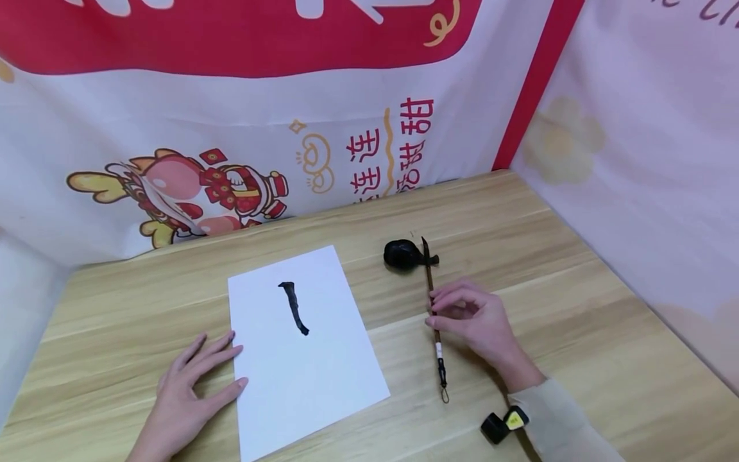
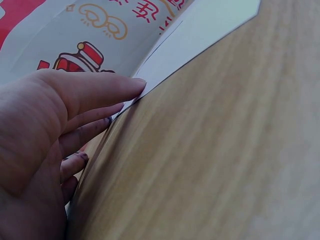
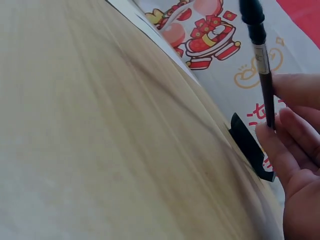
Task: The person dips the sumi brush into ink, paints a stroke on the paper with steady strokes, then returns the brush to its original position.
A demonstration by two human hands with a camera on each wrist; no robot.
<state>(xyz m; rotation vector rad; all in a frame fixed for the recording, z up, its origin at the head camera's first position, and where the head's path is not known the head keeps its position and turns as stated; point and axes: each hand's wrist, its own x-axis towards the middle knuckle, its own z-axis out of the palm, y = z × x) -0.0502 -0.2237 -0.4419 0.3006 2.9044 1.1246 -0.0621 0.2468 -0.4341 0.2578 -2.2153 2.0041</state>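
Observation:
My right hand point(image 1: 473, 317) pinches the wooden handle of a writing brush point(image 1: 439, 350) between thumb and fingers. The brush's dark tip points away from me and overlaps the stubby end of a rounded black dish point(image 1: 401, 255) in the head view. In the right wrist view the brush's hanging-loop end point(image 3: 253, 20) points up, and the dish point(image 3: 246, 145) lies beyond the fingers. My left hand point(image 1: 187, 391) rests with spread fingers at the left edge of a white paper sheet point(image 1: 312, 378). One black ink stroke point(image 1: 293, 309) marks the paper.
A small black container point(image 1: 494, 428) and a black piece with a yellow label point(image 1: 516, 418) sit near my right sleeve. The wooden table point(image 1: 577, 308) meets a printed cloth backdrop point(image 1: 248, 115) behind and a pale cloth point(image 1: 652, 160) on the right.

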